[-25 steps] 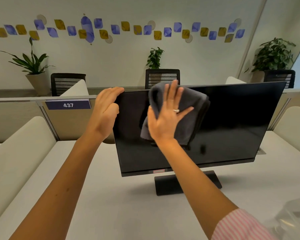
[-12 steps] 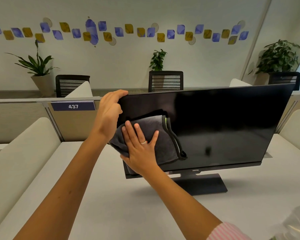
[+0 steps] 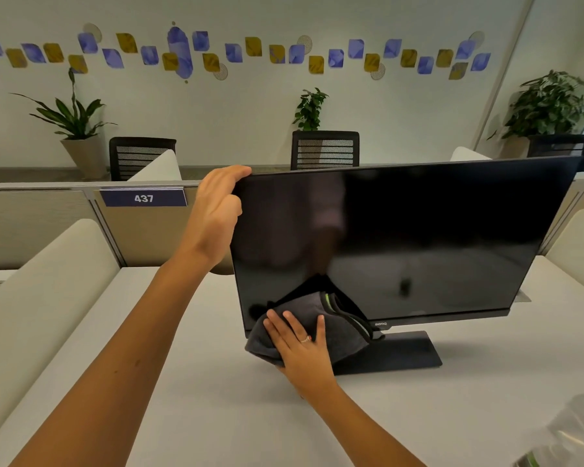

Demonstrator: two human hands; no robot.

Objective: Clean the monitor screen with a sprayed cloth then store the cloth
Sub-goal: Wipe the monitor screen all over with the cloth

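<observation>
Monitor (image 3: 418,237): centre-right of frame, on the desk (image 3: 199,399). Your left hand (image 3: 216,214) grips its upper left corner, fingers curled over the top edge. Cloth (image 3: 338,318): grey, at the screen's lower left corner. Your right hand (image 3: 300,345) presses it flat, fingers straight and spread.

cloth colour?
Dark grey cloth with a lime-green edge stripe; head view, the only one, shows it.

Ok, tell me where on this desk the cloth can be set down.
Bare desk lies between the two forearms, and to the right of the monitor stand. It is crowded at the monitor's lower left corner, where the right hand presses the cloth, and at the bottom right corner.
</observation>
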